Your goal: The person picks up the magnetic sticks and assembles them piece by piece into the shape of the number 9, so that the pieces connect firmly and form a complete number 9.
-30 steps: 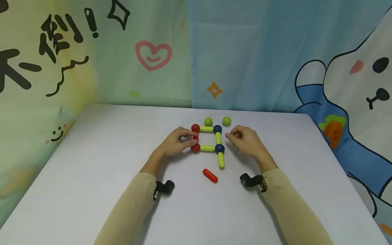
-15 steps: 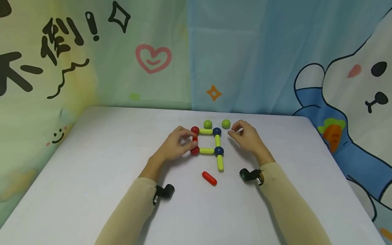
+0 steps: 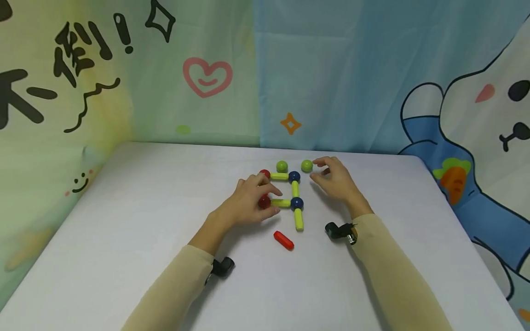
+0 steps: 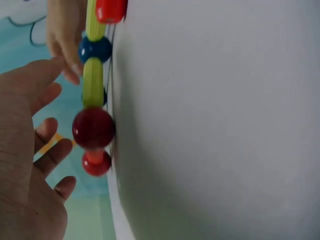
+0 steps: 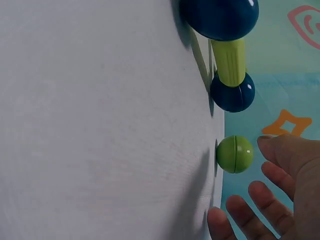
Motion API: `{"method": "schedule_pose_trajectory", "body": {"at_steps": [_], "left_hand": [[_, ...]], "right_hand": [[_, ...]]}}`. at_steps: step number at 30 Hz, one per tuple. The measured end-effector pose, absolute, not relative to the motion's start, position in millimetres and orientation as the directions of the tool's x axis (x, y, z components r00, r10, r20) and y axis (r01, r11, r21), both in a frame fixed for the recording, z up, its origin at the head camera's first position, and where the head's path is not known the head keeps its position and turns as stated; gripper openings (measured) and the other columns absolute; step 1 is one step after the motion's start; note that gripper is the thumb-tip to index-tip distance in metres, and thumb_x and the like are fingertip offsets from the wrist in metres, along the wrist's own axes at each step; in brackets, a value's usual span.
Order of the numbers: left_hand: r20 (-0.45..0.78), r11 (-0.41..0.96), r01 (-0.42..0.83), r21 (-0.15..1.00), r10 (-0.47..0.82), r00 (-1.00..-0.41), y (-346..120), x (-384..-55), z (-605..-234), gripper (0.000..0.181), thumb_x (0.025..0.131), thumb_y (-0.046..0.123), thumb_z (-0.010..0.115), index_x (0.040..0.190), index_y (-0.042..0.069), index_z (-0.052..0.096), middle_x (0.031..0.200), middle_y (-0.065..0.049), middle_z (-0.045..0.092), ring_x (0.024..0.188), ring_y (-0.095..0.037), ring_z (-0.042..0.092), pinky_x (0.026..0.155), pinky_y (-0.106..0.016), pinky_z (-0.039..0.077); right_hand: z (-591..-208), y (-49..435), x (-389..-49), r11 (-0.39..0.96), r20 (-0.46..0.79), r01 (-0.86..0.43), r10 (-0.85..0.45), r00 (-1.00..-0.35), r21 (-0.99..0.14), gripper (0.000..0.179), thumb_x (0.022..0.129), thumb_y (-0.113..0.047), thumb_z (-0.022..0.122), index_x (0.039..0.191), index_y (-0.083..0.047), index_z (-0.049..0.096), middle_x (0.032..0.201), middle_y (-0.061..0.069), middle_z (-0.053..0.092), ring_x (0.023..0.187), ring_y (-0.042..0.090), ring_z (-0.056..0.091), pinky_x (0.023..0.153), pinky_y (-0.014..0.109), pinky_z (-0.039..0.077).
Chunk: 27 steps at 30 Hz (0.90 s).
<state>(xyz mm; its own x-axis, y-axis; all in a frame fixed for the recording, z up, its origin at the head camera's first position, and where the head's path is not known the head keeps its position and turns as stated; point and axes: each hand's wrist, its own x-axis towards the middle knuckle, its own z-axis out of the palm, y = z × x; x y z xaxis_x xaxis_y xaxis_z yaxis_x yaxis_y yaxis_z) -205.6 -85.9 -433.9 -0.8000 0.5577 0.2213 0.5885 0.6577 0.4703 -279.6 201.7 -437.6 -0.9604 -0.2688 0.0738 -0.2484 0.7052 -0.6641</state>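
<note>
A square of ball-and-stick pieces lies on the white table. Its left corners are red balls [image 3: 263, 201], its right ones blue balls [image 3: 296, 203], joined by yellow-green sticks [image 3: 280, 203]; one more such stick [image 3: 299, 220] points toward the person. My left hand [image 3: 248, 202] hovers over the red side with fingers spread, hiding the red stick there in the head view; the left wrist view shows its fingers apart from the red ball [image 4: 93, 128]. Beside the right-hand green ball [image 3: 307, 166], my right hand [image 3: 336, 181] has thumb and fingers parted, holding nothing.
Another green ball [image 3: 282, 166] rests behind the square's far side. Nearer the person, a loose red stick [image 3: 284, 240] lies on the table [image 3: 124, 248]. A printed curtain [image 3: 323, 78] hangs behind the table's back edge.
My left hand has shifted rightward over the square, its fingers spreading off the red side. My right hand has moved slightly away from the person, its fingers opening near the green ball.
</note>
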Motion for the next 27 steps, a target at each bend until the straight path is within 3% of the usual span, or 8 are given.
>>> {"method": "schedule_pose_trajectory", "body": {"at_steps": [4,16,27], "left_hand": [[0.196,0.655,0.624,0.425,0.607,-0.771,-77,-201,-431,0.035,0.090,0.038,0.076,0.122,0.025,0.072,0.115,0.002,0.055,0.105,-0.013,0.048,0.084,-0.038,0.033],[0.156,0.657,0.681,0.322,0.673,-0.723,-62,-192,-431,0.034,0.091,0.037,0.077,0.125,0.034,0.071,0.122,0.005,0.056,0.120,-0.015,0.047,0.088,-0.038,0.035],[0.115,0.660,0.709,0.250,0.706,-0.698,-51,-191,-429,0.037,0.092,0.037,0.076,0.129,0.038,0.069,0.131,0.008,0.055,0.120,-0.018,0.044,0.092,-0.041,0.036]], "right_hand": [[-440,202,-279,0.717,0.079,-0.257,-0.273,-0.959,-0.648,0.048,0.100,-0.020,0.063,0.145,-0.005,0.053,0.144,0.022,0.046,0.121,0.042,0.057,0.102,0.055,0.047],[-443,191,-286,0.693,0.073,-0.335,-0.379,-0.923,-0.638,0.060,0.100,-0.015,0.063,0.155,-0.009,0.041,0.158,0.020,0.037,0.128,0.043,0.054,0.102,0.055,0.048],[-443,189,-287,0.727,0.059,-0.341,-0.383,-0.922,-0.596,0.051,0.098,-0.012,0.063,0.147,-0.006,0.050,0.150,0.021,0.047,0.125,0.042,0.054,0.104,0.056,0.045]]}}
